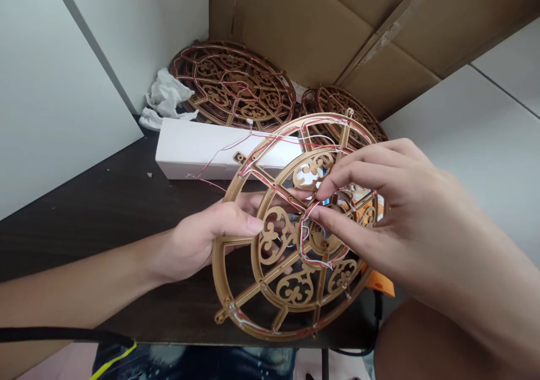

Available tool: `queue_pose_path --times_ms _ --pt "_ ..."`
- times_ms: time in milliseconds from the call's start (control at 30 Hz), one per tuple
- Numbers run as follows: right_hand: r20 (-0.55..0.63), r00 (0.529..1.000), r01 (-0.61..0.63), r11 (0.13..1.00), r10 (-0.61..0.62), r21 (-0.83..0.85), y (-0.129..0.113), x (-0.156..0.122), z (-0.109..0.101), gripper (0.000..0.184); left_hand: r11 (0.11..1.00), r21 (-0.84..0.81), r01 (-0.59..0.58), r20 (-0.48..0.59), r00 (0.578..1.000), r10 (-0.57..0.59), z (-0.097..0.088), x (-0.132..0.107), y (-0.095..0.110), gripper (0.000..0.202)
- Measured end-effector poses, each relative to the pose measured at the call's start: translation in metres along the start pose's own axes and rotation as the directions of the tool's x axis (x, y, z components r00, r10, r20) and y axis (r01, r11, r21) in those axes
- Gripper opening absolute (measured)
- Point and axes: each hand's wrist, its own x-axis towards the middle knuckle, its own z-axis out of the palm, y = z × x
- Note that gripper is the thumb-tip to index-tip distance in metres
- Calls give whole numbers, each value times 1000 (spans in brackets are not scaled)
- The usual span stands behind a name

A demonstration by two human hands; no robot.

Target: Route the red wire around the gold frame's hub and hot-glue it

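A round gold openwork plastic frame (pixel 248 298), spoked like a wheel and filled with scrollwork, is held up in both hands, its flat face tilted toward the camera, above a dark wooden tabletop (pixel 84 228). The person's left hand (pixel 206 239) grips the frame's left side, with the thumb (pixel 248 225) lying across the front and the other fingers passing behind, closed firmly around it. The right hand (pixel 405 217) comes in from the right and is nearer the frame's centre. Its fingertips (pixel 324 214) draw narrowly together over thin red-and-white wires (pixel 314 250) bunched at the round central hub (pixel 323 239). The same wires run along the frame's rim and spokes, and a loose length trails off its upper left.

Behind the frame lie two similar gold frames (pixel 234 84) (pixel 341 101) strung with reddish wire, propped against a brown corrugated cardboard sheet (pixel 304 25). To the frame's upper left sit a long white cardboard box (pixel 202 149) and, beyond it, crumpled white tissue (pixel 166 98). Just below the frame's right edge are an orange tag (pixel 379 281) and a black cable (pixel 377 307).
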Motion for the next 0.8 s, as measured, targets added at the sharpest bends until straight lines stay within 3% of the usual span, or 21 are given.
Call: queue_pose_path --times_ms 333,633,800 --pt "27 1000 -9 1000 8 25 -1 -2 8 5 995 -86 45 56 998 -40 -2 -1 -8 42" --pt "73 997 6 1000 -4 -21 -8 0 6 13 994 -86 66 31 997 -64 -3 -2 -7 51" --pt "56 998 38 999 -40 28 0 -1 4 8 993 -98 59 77 996 -51 1 -1 -4 47"
